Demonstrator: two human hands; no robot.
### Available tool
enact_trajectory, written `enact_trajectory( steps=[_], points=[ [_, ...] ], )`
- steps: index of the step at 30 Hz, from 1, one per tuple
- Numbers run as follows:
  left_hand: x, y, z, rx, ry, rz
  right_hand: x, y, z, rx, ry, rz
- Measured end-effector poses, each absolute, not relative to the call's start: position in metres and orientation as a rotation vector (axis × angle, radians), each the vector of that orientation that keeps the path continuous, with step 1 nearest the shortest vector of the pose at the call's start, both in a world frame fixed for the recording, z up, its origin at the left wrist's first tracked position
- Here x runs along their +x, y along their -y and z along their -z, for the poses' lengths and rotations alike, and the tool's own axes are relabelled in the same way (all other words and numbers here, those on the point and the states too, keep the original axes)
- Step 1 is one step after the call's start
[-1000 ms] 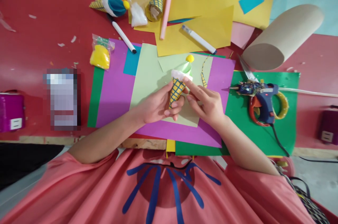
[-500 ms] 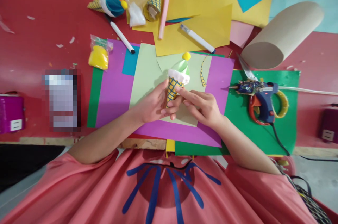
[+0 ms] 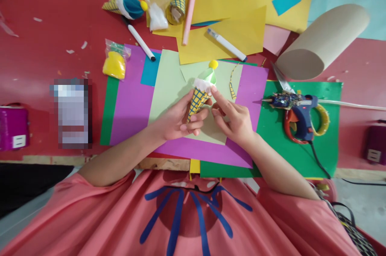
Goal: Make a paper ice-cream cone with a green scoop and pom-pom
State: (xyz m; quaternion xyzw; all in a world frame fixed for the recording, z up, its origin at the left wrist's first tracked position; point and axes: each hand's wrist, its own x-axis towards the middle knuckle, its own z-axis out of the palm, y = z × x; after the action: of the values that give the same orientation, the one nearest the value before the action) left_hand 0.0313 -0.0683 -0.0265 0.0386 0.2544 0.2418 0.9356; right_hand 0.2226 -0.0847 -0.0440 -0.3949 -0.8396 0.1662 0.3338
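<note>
Left hand [image 3: 176,121] is pinching the paper cone [image 3: 196,102] above the desk [image 3: 45,38]; right hand [image 3: 237,121], forefinger extended, is seemingly touching its white rim. Squeezing risks crushing it, popping the topping.

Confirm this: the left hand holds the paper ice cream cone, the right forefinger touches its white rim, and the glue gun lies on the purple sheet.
One thing is wrong. In the head view the glue gun lies on the green sheet, not the purple one. The rest stands: the left hand holds the paper ice cream cone and the right hand has its forefinger at the white rim.
</note>
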Motion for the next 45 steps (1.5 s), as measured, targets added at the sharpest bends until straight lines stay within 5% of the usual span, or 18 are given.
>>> enact_trajectory(
  steps=[20,45],
  points=[
    [0.0256,0.0706,0.0291,0.007,-0.478,-0.454,0.2192,0.0861,0.0469,-1.018,2.234,-0.431],
    [0.0284,0.0697,0.03,0.004,-0.524,-0.373,0.2268,0.0842,0.0383,-0.897,2.201,-0.875]
  ],
)
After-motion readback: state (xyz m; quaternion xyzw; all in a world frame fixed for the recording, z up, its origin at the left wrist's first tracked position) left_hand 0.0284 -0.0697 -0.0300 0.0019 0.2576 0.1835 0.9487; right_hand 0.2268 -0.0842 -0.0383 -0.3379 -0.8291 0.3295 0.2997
